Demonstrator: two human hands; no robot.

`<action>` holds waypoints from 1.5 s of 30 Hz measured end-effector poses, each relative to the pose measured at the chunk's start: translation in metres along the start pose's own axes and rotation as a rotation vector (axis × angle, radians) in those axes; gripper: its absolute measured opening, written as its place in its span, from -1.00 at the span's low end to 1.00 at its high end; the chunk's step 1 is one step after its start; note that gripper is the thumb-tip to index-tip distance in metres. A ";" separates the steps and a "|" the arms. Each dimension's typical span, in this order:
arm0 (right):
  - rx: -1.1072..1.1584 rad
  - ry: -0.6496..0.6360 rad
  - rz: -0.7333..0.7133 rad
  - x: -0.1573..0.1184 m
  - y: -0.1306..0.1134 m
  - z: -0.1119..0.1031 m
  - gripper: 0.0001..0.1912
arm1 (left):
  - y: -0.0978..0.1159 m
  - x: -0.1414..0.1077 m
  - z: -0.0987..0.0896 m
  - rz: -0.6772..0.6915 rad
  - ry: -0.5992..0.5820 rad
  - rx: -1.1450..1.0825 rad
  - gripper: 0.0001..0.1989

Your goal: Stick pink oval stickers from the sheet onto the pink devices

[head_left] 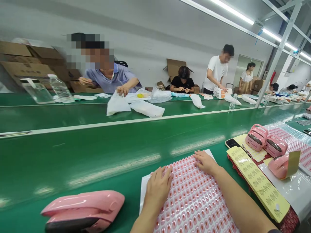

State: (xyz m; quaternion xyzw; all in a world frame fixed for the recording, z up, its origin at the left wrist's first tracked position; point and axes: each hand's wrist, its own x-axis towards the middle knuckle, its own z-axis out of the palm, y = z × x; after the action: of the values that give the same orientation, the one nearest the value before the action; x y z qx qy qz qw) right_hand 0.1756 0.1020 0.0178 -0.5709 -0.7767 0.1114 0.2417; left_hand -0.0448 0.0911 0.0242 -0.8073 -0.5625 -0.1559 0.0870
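A sheet of pink oval stickers (pixel 191 197), each with a small red mark, lies before me on the green table. White backing paper (pixel 144 187) shows past its left edge and far right corner. My left hand (pixel 157 186) rests on the sheet's left side, fingers stretched toward its far edge. Across from it, my right hand (pixel 206 161) lies on the far right part with fingers apart. Both hands are open and press on the sheet without gripping anything. To their left sits a glossy pink plastic housing (pixel 85 208) with a dark lower panel.
At right are pink toy-like cases (pixel 256 137), a yellow label sheet (pixel 259 181), a phone (pixel 232 143) and more sticker sheets (pixel 295 142). Across the green belt (pixel 97 155), a co-worker (pixel 111 79) touches a white bag (pixel 118 104). Bottles (pixel 60 88) stand at far left.
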 end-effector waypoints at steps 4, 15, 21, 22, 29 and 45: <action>-0.026 -0.070 -0.005 0.000 -0.003 -0.001 -0.53 | 0.005 0.000 -0.003 0.019 -0.076 -0.003 -0.65; -0.100 -0.181 0.058 -0.006 -0.019 -0.007 -0.46 | 0.016 0.003 -0.035 0.003 -0.304 -0.002 -0.56; -0.144 -0.196 0.181 -0.006 -0.048 0.000 -0.39 | 0.043 0.008 -0.038 -0.128 -0.374 0.010 -0.38; -0.144 -0.196 0.173 -0.007 -0.053 0.001 -0.41 | 0.048 0.007 -0.038 -0.152 -0.380 0.014 -0.35; -0.114 -0.200 0.162 -0.013 -0.067 -0.001 -0.49 | 0.051 0.006 -0.045 -0.168 -0.451 -0.003 -0.40; -0.129 0.017 0.512 -0.017 -0.075 0.002 -0.38 | 0.041 -0.002 -0.040 -0.191 -0.385 0.013 -0.51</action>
State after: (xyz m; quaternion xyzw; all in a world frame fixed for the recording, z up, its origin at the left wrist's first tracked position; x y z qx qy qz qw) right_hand 0.1162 0.0622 0.0455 -0.7639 -0.6104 0.1144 0.1753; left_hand -0.0129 0.0623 0.0626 -0.7645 -0.6438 -0.0028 -0.0322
